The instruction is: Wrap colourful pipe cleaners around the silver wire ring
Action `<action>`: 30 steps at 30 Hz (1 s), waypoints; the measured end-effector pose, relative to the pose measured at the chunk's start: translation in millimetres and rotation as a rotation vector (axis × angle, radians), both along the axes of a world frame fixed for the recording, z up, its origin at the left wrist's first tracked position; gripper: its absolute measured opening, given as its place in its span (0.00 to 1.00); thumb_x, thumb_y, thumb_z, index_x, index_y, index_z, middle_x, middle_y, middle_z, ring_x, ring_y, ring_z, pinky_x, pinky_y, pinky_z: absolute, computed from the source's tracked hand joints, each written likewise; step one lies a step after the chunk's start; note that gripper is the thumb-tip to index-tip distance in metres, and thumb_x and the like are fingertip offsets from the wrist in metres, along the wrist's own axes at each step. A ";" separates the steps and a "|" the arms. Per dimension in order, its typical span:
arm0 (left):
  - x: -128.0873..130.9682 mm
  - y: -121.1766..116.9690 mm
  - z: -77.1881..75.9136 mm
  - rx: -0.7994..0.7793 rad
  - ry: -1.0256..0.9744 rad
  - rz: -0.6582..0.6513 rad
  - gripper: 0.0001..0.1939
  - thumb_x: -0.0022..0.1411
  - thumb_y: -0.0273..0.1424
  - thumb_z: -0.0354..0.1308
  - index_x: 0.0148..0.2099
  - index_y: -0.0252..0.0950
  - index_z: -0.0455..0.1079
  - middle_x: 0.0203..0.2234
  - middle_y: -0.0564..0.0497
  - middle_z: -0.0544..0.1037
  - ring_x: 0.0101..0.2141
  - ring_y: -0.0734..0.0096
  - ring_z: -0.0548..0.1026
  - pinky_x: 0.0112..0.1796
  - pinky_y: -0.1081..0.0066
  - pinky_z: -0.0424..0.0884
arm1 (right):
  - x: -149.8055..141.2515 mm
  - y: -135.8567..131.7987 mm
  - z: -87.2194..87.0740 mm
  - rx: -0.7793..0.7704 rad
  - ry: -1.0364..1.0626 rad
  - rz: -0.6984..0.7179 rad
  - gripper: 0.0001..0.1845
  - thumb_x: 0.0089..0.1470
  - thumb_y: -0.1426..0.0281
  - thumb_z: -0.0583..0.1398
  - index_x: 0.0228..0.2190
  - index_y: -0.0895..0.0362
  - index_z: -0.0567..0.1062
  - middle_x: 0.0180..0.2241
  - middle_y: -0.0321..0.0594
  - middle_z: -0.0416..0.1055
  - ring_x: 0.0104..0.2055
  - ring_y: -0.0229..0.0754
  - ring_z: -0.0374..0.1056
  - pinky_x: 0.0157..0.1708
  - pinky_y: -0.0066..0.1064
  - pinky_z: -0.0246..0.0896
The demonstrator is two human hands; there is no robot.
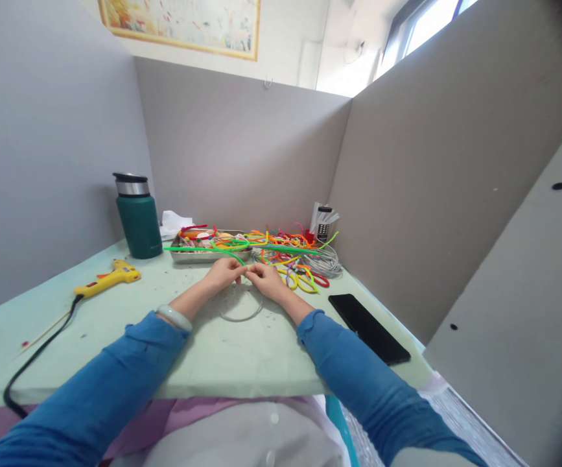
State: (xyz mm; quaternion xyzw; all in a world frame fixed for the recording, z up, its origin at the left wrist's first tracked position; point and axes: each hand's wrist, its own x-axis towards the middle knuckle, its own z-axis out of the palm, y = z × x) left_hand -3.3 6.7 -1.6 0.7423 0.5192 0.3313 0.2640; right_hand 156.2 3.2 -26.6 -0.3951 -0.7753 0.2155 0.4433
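Observation:
My left hand (224,275) and my right hand (267,281) meet above the middle of the table, fingertips pinched close together. A bright green pipe cleaner (198,250) runs into the left hand's fingers, its free end stretching out to the left. Below both hands curves a thin grey wire hoop (242,320), whose upper part goes up behind the fingers of the right hand. Just where the green strand and the hoop meet is hidden by my fingertips. Past the hands lie a metal tray (207,258) of small craft pieces and a heap of coloured pipe cleaners (285,243).
A yellow glue gun (108,280) with a black cord and a green bottle (138,217) stand left. At right are a black phone (369,327), red-handled scissors (320,280), a coil of grey wire (327,263) and a small black-and-white container (324,224). Grey panels (242,143) enclose the table.

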 end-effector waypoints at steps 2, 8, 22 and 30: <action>-0.1 0.1 0.7 0.038 0.029 -0.007 0.19 0.52 0.45 0.49 0.30 0.33 0.69 0.19 0.52 0.74 0.12 0.80 0.61 0.15 0.76 0.56 | 0.1 0.6 0.4 -0.001 0.004 -0.013 0.11 0.49 0.64 0.54 0.24 0.59 0.70 0.19 0.32 0.62 0.22 0.32 0.54 0.22 0.23 0.48; -0.9 2.9 -1.5 0.107 0.017 -0.038 0.19 0.54 0.45 0.47 0.31 0.34 0.69 0.24 0.51 0.76 0.14 0.80 0.64 0.17 0.77 0.60 | 1.0 0.7 1.8 -0.033 0.032 -0.028 0.10 0.48 0.65 0.54 0.24 0.59 0.70 0.18 0.32 0.63 0.22 0.32 0.55 0.22 0.23 0.48; 1.5 2.2 -0.2 0.154 -0.092 -0.098 0.14 0.49 0.40 0.55 0.33 0.34 0.68 0.22 0.53 0.73 0.15 0.81 0.64 0.16 0.79 0.61 | 3.3 1.9 4.6 -0.085 0.127 -0.038 0.09 0.47 0.65 0.54 0.23 0.58 0.68 0.17 0.31 0.62 0.21 0.32 0.56 0.22 0.23 0.51; 2.5 2.2 -1.3 0.201 -0.083 -0.098 0.13 0.49 0.36 0.54 0.35 0.35 0.69 0.26 0.52 0.75 0.17 0.80 0.66 0.17 0.79 0.61 | 2.5 3.7 3.9 -0.114 0.145 -0.044 0.09 0.46 0.65 0.55 0.23 0.58 0.68 0.17 0.31 0.62 0.20 0.31 0.56 0.21 0.23 0.51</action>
